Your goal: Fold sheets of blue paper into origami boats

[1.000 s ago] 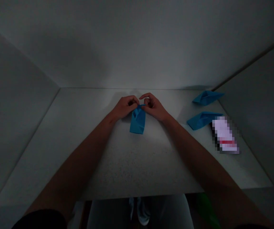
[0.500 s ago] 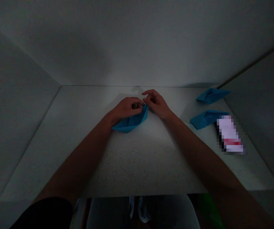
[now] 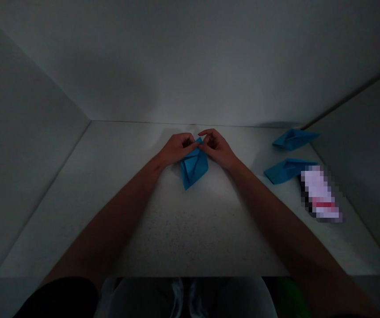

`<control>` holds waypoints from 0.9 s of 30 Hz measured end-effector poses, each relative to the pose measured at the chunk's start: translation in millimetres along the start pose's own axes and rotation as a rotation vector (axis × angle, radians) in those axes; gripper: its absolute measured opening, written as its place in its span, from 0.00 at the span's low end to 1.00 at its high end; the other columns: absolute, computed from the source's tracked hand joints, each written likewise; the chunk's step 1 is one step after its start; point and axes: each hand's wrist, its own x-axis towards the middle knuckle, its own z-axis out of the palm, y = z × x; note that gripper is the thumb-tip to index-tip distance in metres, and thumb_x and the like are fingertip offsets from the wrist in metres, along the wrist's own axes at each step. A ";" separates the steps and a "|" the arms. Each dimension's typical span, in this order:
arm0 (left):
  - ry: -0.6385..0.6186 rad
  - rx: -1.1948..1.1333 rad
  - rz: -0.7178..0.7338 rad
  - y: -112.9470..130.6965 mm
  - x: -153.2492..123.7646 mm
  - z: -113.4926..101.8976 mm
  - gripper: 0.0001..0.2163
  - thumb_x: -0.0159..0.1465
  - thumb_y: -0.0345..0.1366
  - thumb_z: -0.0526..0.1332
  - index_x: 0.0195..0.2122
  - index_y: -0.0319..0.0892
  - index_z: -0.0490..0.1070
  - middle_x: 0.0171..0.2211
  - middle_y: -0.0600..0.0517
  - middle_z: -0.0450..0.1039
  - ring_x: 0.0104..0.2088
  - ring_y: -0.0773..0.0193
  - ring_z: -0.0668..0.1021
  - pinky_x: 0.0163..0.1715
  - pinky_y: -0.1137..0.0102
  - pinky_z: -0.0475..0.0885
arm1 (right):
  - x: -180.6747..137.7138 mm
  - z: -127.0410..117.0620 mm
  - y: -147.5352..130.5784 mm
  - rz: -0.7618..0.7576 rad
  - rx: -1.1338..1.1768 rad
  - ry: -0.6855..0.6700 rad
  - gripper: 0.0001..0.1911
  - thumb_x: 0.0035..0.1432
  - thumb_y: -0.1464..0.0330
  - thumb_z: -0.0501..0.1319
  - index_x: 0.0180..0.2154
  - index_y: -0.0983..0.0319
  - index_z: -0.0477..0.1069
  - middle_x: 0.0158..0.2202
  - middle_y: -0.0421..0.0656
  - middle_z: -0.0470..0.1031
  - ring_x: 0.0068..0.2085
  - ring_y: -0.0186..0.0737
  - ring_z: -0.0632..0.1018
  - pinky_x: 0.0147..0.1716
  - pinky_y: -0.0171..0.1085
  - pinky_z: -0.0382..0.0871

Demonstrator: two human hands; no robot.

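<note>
A blue folded paper boat (image 3: 195, 167) is held above the middle of the white table, one pointed end toward me and the other between my fingers. My left hand (image 3: 180, 148) pinches its upper left edge, thumb lying over the paper and fingers curled behind. My right hand (image 3: 215, 148) grips the upper right side near the same tip, thumb against the paper, index finger arched over. The two thumbs nearly meet at the tip. My curled fingers hide part of the far end.
Two more blue paper boats, one at the back (image 3: 295, 139) and one nearer (image 3: 286, 171), lie at the table's right. A blurred-out phone-like object (image 3: 321, 192) touches the nearer one. Walls (image 3: 190, 66) enclose the table (image 3: 176, 238) at the back and both sides.
The boat has turned from lying sideways to pointing its near end toward me. Both hands now pinch its far tip; the right hand was beside the tip before. The view has tilted slightly.
</note>
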 end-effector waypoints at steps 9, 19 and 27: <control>0.022 -0.002 -0.005 -1.4 1.8 -1.0 0.18 0.69 0.54 0.69 0.43 0.42 0.81 0.37 0.49 0.82 0.32 0.65 0.78 0.32 0.71 0.72 | 0.6 -1.6 3.5 0.002 0.043 -0.013 0.20 0.63 0.57 0.69 0.53 0.55 0.70 0.30 0.33 0.64 0.27 0.34 0.65 0.27 0.36 0.59; 0.043 -0.106 -0.023 -9.4 4.8 -0.8 0.17 0.67 0.49 0.72 0.48 0.43 0.81 0.37 0.50 0.82 0.36 0.63 0.81 0.36 0.69 0.76 | 1.4 -1.7 5.4 0.036 0.071 -0.011 0.23 0.64 0.51 0.71 0.53 0.53 0.70 0.28 0.32 0.63 0.25 0.35 0.63 0.25 0.36 0.59; 0.040 -0.150 -0.003 -8.5 5.1 -1.5 0.18 0.66 0.48 0.73 0.50 0.43 0.78 0.36 0.51 0.80 0.35 0.65 0.80 0.36 0.70 0.75 | 1.4 -3.5 5.8 0.022 0.057 -0.004 0.20 0.65 0.55 0.70 0.53 0.54 0.72 0.28 0.33 0.64 0.26 0.36 0.66 0.26 0.36 0.61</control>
